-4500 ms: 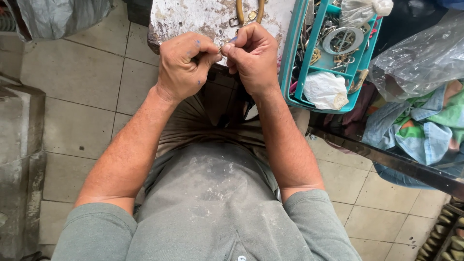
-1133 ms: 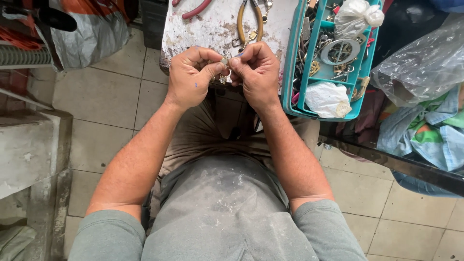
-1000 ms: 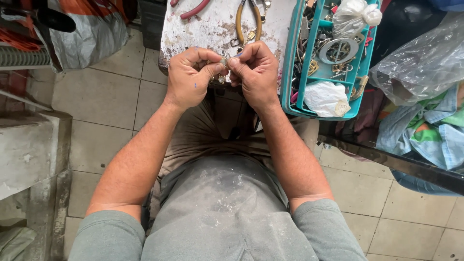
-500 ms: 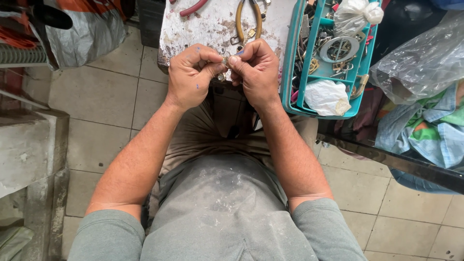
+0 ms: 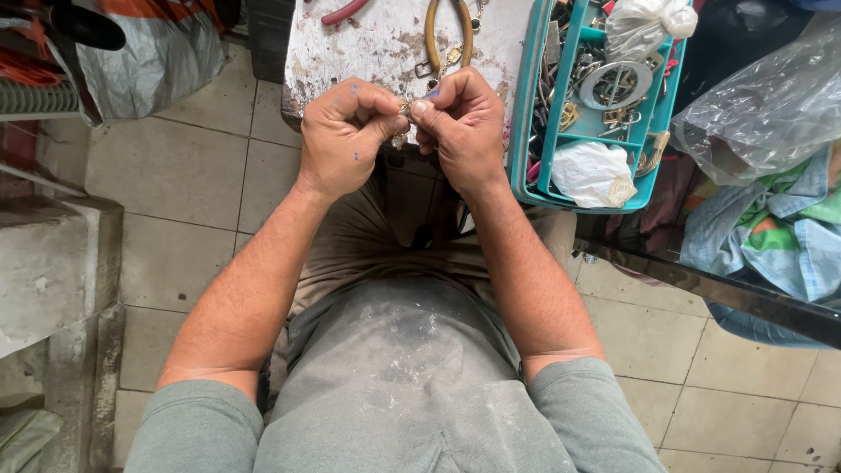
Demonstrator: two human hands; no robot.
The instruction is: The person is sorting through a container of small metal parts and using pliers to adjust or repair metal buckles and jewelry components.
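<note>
My left hand and my right hand meet in front of me, fingertips pinched together on a small metal piece, brass-coloured and mostly hidden by the fingers. Both hands hover over the near edge of a worn, stained white work surface. On that surface, just beyond my hands, lie pliers with yellow-brown handles and a red-handled tool.
A teal plastic tray full of metal buckles, rings and white plastic bags sits right of my hands. Clear plastic sheeting and coloured cloth lie further right. A concrete block stands left on the tiled floor.
My hands stay pinched on the small piece, with only slight finger shifts. The view has drifted a little since 4.5 s ago, showing more of the work surface.
</note>
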